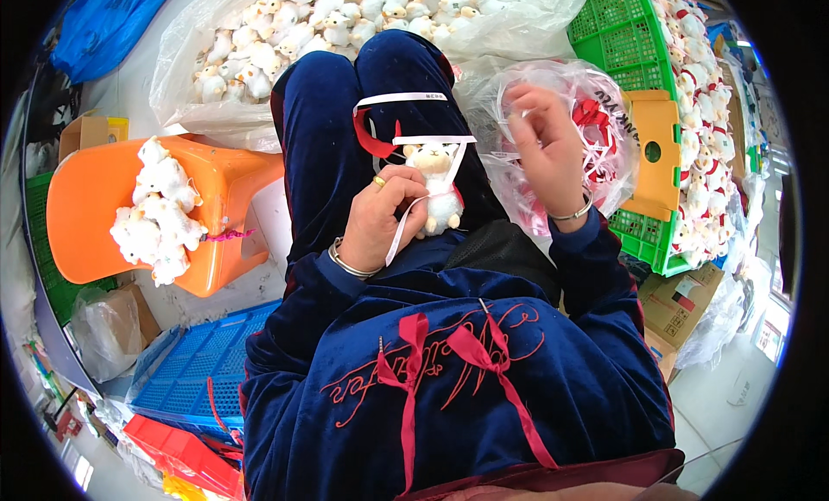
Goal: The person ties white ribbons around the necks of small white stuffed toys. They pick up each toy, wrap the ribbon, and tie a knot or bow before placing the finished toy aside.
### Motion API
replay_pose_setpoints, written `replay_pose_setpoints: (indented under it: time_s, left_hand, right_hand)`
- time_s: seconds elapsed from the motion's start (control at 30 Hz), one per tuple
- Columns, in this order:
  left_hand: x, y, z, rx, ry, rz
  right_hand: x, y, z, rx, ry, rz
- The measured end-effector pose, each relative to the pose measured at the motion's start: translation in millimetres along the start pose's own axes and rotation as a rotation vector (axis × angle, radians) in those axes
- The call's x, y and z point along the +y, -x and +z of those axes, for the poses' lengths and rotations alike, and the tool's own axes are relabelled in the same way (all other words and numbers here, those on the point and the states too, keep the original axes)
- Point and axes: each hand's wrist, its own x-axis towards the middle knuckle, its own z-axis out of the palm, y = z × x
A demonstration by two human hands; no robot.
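Observation:
My left hand (pixel 386 214), with a ring and bracelet, grips a small white plush animal toy (pixel 444 211) upright on my lap. A narrow white ribbon (pixel 402 235) passes by its fingers and crosses the toy's middle, and a bit of red shows at the toy's side. Above the toy's head, a loop of printed white ribbon (pixel 406 97) and a red ribbon (pixel 366 135) lie over my thighs. My right hand (pixel 549 147) is raised over a clear plastic bag (pixel 623 160) of red and white ribbons. Its fingers are loosely bent and apart, with nothing visible in them.
Many plush toys fill a large clear bag (pixel 164 91) beyond my knees. Several more toys (pixel 162 212) sit on an orange stool (pixel 82 199) at left. On the right, a green crate (pixel 622 35) stands beside rows of finished-looking toys (pixel 704 147). A blue crate (pixel 194 363) lies at lower left.

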Motion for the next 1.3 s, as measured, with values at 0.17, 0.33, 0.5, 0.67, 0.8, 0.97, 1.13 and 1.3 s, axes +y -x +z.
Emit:
replay_pose_setpoints:
  time_s: [0.17, 0.33, 0.5, 0.67, 0.8, 0.97, 1.13, 1.3]
  left_hand:
    - [0, 2, -2, -0.023, 0.003, -0.042]
    - [0, 4, -2, -0.013, 0.015, -0.048]
    - [0, 1, -2, 0.006, -0.004, 0.01]
    - [1, 3, -3, 0.005, -0.007, -0.004]
    - [4, 4, -5, -0.015, -0.02, -0.007]
    - [2, 13, -21, -0.036, -0.117, 0.029]
    - [3, 14, -20, -0.004, -0.072, 0.041]
    - [9, 8, -19, -0.005, -0.053, 0.015]
  right_hand:
    - [-17, 14, 19, -0.46, 0.14, 0.128]
    - [-13, 17, 23, -0.541, 0.103, 0.191]
    - [-6, 10, 19, -0.556, 0.086, 0.083]
    - [-3, 6, 21, -0.573, -0.018, 0.187]
    - [-3, 6, 26, -0.564, -0.003, 0.273]
    - [17, 9, 21, -0.524, -0.027, 0.392]
    - [17, 13, 21, -0.491, 0.039, 0.364]
    - [9, 11, 20, -0.472, 0.14, 0.343]
